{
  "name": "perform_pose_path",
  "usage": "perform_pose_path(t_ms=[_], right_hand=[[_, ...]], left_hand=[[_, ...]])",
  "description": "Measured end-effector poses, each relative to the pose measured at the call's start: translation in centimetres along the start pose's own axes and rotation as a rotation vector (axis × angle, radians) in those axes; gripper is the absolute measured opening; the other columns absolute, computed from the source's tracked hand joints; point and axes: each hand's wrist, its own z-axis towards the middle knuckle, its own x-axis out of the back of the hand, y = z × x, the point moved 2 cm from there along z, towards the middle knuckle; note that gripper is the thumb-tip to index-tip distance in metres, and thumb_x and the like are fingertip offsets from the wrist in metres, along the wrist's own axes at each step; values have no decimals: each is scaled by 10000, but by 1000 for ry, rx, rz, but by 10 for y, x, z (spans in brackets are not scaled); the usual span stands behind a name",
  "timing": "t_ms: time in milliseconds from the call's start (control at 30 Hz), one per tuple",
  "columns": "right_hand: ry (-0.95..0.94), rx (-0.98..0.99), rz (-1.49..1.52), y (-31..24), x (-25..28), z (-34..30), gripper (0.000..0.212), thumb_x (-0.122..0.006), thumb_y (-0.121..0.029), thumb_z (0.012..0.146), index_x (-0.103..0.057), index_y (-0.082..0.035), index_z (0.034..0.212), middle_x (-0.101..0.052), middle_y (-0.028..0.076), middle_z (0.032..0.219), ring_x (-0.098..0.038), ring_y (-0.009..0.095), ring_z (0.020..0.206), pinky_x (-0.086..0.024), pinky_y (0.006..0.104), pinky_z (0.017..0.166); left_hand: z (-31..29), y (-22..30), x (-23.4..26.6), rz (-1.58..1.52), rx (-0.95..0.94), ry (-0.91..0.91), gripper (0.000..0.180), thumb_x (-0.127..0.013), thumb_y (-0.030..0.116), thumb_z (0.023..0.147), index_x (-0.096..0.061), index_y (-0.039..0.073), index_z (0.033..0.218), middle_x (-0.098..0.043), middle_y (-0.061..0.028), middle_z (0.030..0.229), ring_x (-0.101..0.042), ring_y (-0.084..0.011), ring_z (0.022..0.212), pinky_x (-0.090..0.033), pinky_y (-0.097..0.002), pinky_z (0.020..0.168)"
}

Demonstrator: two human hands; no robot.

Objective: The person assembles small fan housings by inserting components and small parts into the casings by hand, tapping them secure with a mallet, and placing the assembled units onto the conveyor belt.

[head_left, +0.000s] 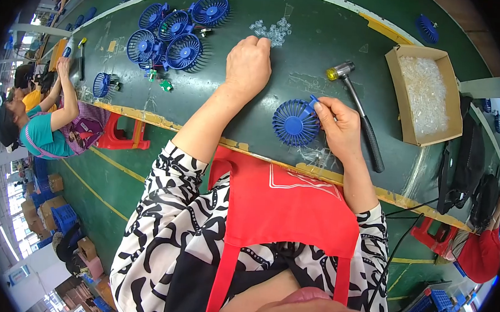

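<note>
My right hand pinches the edge of a round blue fan cage between thumb and fingers, close to the table's near edge. The cage's ribbed face and its hub are turned up. Farther out, my left hand is closed, its fingers curled down at the near side of a small heap of clear plastic pieces. Its fingertips are hidden, so whatever they may grip does not show. A hammer with a yellow-and-metal head and black handle lies just right of my right hand.
A cardboard box full of clear pieces stands on the dark green table at right. Several blue fan cages are grouped at far left, with small green circuit boards beside them. A person works at the left.
</note>
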Motion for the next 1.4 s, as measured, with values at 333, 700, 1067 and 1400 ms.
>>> perform_pose_path(t_ms=[333,700,1067,1400], right_hand=[[2,-73,51,0,-1,0,178,-671,-153,901,-678,16,957,-644,43,718,-574,80,652,-459,245,584],[-150,-168,315,-28,-11,-7,213,-645,-192,932,-692,15,947,-614,-28,744,-525,33,680,-440,204,607],[-197,-228,389,-31,-19,-11,240,-641,-229,938,-700,3,944,-635,-19,750,-531,32,668,-439,195,600],[-174,-75,-42,-43,-17,-1,219,-634,-186,904,-681,26,874,-632,82,658,-568,88,617,-453,277,561]], left_hand=[[-40,-7,6,-313,4,206,86,-633,19,844,-658,-16,918,-620,-138,824,-600,-278,746,-498,-376,685],[-77,29,28,-1798,851,-473,172,-684,77,869,-671,9,1027,-694,-81,901,-574,-104,731,-461,-224,681],[-87,31,35,-1844,782,-510,161,-668,15,865,-681,9,1025,-697,-80,919,-653,-163,860,-519,-283,796],[-86,43,34,-1353,473,-272,114,-656,12,881,-711,-25,974,-705,-45,878,-622,-79,801,-513,-217,724]])
